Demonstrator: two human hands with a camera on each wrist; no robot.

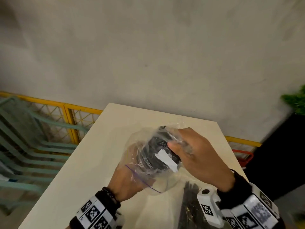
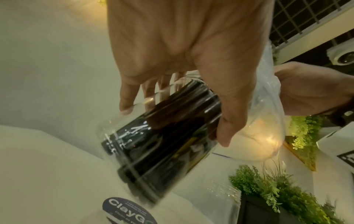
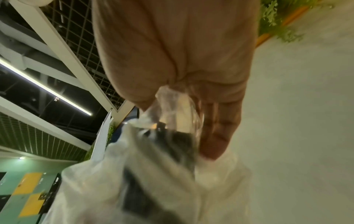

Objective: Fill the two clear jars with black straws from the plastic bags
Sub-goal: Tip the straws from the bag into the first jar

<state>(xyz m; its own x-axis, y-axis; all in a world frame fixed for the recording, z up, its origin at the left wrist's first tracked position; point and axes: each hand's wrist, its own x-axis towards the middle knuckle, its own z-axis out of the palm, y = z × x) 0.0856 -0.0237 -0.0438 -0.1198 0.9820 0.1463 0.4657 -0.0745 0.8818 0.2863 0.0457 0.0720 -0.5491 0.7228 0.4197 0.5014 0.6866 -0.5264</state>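
Note:
Above the cream table point(image 1: 79, 171), my left hand point(image 1: 125, 177) grips a clear jar point(image 2: 159, 144) that is tilted and packed with black straws point(image 1: 155, 146). A clear plastic bag point(image 1: 148, 177) with a purple zip line is draped over the jar's end. My right hand point(image 1: 198, 156) grips the bag around the straws from the right, thumb pressed on the plastic. In the left wrist view my left hand's point(image 2: 172, 53) fingers curl round the jar, with the bag point(image 2: 268, 128) and right hand point(image 2: 310, 94) beyond. The right wrist view is blurred: the bag point(image 3: 153, 181) hangs from my right hand point(image 3: 182, 53).
A second bag of black straws point(image 1: 189, 205) lies on the table near my right wrist. A yellow mesh fence point(image 1: 74, 116) and stacked green chairs point(image 1: 24, 146) stand left of the table. A green plant point(image 1: 295, 100) tops a dark planter at right. A round sticker point(image 2: 126, 210) marks the tabletop.

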